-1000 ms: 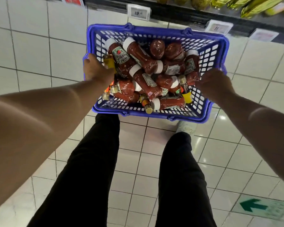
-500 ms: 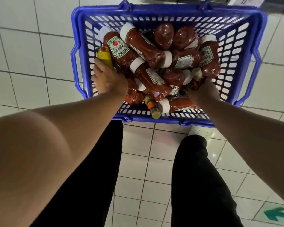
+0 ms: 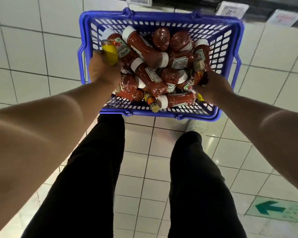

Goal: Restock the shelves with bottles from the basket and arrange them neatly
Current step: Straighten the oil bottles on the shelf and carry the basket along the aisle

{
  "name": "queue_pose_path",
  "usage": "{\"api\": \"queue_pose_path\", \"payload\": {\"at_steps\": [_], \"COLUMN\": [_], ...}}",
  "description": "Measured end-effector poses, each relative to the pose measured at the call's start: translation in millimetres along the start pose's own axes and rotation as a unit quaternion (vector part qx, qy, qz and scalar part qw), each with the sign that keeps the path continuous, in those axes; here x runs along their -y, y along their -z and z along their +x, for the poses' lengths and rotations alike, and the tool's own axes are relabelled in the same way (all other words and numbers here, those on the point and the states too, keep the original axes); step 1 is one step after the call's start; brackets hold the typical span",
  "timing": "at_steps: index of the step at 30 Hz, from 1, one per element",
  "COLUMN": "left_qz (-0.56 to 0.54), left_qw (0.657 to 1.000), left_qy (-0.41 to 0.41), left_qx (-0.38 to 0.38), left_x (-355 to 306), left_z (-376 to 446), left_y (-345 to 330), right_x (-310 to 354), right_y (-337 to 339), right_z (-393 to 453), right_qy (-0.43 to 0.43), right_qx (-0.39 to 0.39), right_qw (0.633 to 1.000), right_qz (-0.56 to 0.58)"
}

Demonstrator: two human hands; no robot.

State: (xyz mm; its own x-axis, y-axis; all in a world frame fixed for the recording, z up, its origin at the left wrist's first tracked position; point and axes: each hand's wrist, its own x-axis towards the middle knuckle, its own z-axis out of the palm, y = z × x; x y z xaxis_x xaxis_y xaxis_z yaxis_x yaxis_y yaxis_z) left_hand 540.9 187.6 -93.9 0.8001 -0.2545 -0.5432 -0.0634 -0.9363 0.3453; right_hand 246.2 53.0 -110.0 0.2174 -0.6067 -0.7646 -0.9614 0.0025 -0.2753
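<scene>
A blue plastic basket point(image 3: 230, 48) stands on the tiled floor, heaped with several red ketchup bottles point(image 3: 144, 48) with white caps. My left hand point(image 3: 103, 69) is inside at the left and grips a small yellow-capped bottle point(image 3: 109, 52), raised a little above the heap. My right hand point(image 3: 212, 86) is at the right side of the heap, fingers curled round a small dark red bottle point(image 3: 199, 66). Another small bottle with a gold cap point(image 3: 152, 103) lies by the near wall.
A shelf edge with white price tags point(image 3: 232, 9) runs along the top, just behind the basket. My legs in black trousers point(image 3: 93, 169) stand right in front of the basket. A green arrow sticker point(image 3: 272, 208) is on the floor at the lower right.
Both hands went from the basket's sides into the heap. The left lifted the yellow-capped bottle; the right closed round a small bottle at the right. The view moved closer.
</scene>
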Motion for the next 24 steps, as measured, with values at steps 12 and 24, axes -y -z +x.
{"api": "queue_pose_path", "payload": {"at_steps": [12,24], "left_qz": [-0.207,-0.374], "left_qw": [0.945,0.825], "left_qy": [-0.133,-0.359], "left_qx": [0.213,0.227], "left_x": [-163,-293], "left_z": [-177,-329], "left_y": [184,428], "right_x": [118,232], "right_y": [183,357], "right_z": [-203,-423], "right_qy": [0.129,0.326], "right_qx": [0.002,0.015], "right_qw": [0.944,0.821], "right_qz": [0.305,0.469]}}
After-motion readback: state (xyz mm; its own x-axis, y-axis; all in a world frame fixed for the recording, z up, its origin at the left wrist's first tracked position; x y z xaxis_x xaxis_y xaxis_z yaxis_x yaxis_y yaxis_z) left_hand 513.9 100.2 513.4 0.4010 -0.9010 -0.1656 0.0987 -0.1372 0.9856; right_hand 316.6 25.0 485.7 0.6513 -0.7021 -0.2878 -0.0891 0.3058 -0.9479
